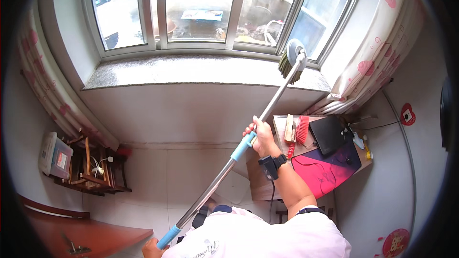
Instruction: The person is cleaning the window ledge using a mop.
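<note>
A telescopic mop with a steel pole (222, 172) runs diagonally up and right across the view. My right hand (263, 137) is wrapped around the pole beside its light-blue plastic collar (242, 147). At the bottom left, my left hand (154, 248) grips the blue end handle (168, 237) and is partly cut off by the frame. The mop's round plate (296, 49) with dark greenish strands (285, 66) is tilted at the right end of the granite windowsill (200, 70), by the sliding window's frame (195, 45). Whether the strands touch the glass I cannot tell.
Right of the pole stands a desk (263, 182) with a red-bristled brush (303, 129), a black laptop (330, 134) and a pink-and-purple mat (319, 172). Patterned curtains (373, 57) flank the window. A wooden rack (89, 177) bears a plastic box (59, 156) at left. A reddish-brown door (96, 234) is lower left.
</note>
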{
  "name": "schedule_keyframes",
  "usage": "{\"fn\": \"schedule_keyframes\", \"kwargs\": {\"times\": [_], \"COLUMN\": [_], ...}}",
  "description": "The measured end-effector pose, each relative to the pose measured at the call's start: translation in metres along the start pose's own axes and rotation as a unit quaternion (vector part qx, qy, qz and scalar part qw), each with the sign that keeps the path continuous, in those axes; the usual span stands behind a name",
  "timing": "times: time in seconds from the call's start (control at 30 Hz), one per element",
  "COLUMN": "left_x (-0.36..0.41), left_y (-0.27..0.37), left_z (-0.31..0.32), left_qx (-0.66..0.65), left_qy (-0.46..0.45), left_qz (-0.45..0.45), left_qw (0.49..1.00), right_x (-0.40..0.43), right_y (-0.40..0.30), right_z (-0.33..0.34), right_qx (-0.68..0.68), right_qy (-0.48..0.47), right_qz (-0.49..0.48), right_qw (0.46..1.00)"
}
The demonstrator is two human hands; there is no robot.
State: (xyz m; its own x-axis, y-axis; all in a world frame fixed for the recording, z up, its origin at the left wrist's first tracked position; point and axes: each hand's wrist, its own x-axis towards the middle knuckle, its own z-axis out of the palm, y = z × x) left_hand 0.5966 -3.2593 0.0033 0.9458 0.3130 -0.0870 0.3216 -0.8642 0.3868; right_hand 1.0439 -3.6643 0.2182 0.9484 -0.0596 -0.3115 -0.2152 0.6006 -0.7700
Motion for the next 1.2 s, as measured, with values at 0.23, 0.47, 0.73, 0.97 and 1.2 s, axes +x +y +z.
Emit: {"fn": "schedule_keyframes", "kwargs": {"times": [0.23,0.47,0.73,0.97,1.2], "left_x": [0.012,0.053,0.154,0.213,0.188], "left_y": [0.063,0.079,0.182,0.272,0.261], "left_z": [-0.079,-0.053,-0.065,-0.129,-0.191], "left_qx": [0.090,0.057,-0.009,-0.050,-0.038], "left_qy": [-0.069,-0.055,-0.052,-0.113,-0.164], "left_qz": [-0.021,-0.032,0.085,0.168,0.123], "left_qw": [0.993,0.996,0.995,0.978,0.978], "right_x": [0.023,0.052,0.125,0.182,0.194], "right_y": [0.002,-0.014,-0.103,-0.135,-0.079], "right_z": [-0.014,-0.041,-0.084,-0.127,-0.101], "right_qx": [0.007,-0.010,-0.081,-0.108,-0.186], "right_qy": [0.051,0.080,0.016,0.068,0.112], "right_qz": [0.014,-0.015,-0.129,-0.148,-0.109], "right_qw": [0.999,0.997,0.988,0.981,0.970]}}
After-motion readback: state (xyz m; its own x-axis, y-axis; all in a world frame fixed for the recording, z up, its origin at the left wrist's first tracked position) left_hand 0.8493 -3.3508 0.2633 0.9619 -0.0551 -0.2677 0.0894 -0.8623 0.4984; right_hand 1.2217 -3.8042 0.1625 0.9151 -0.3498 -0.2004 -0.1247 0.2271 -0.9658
